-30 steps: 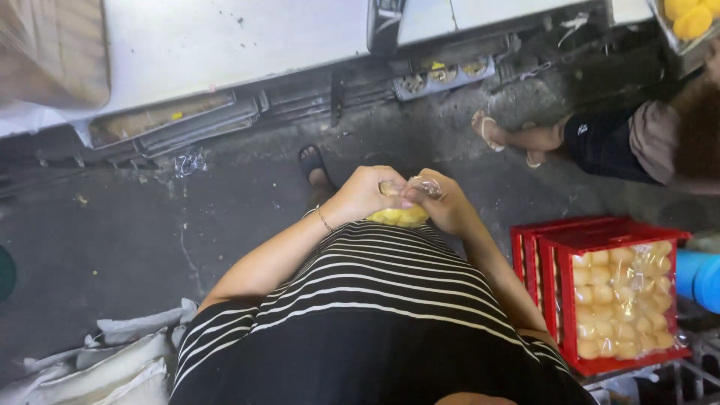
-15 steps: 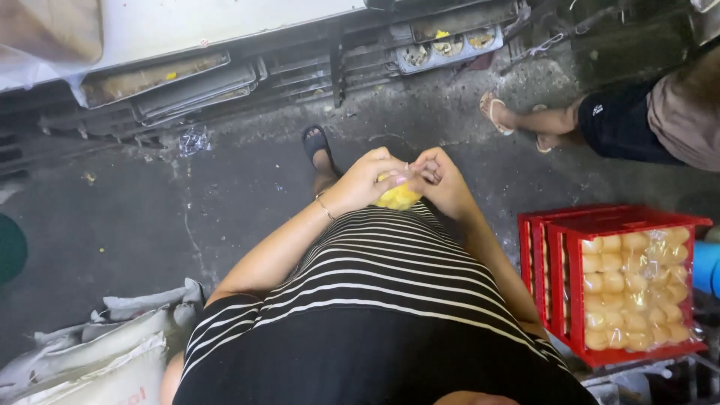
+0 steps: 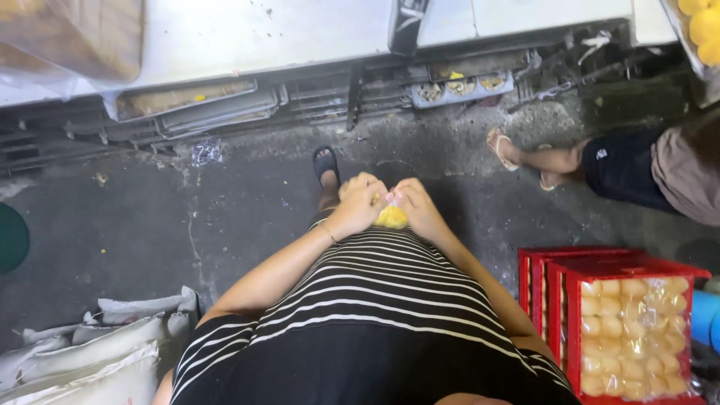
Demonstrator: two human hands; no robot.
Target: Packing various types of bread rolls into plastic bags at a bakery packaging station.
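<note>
My left hand (image 3: pixel 358 204) and my right hand (image 3: pixel 416 206) meet in front of my striped shirt, both closed around a small clear bag of yellow buns (image 3: pixel 391 217). The fingertips pinch the bag's top together; most of the bag is hidden beneath the hands. A thin bracelet circles my left wrist. My sandalled foot (image 3: pixel 326 165) shows just beyond the hands on the dark concrete floor.
A red crate (image 3: pixel 574 300) packed with bagged yellow buns stands at my right. Another person's sandalled foot (image 3: pixel 501 147) and leg reach in from the right. A metal table (image 3: pixel 300 30) with trays under it runs along the top. White sacks (image 3: pixel 97 349) lie lower left.
The view has shifted slightly; my hands stay together on the bag, working its top. The other person's foot has barely moved.
</note>
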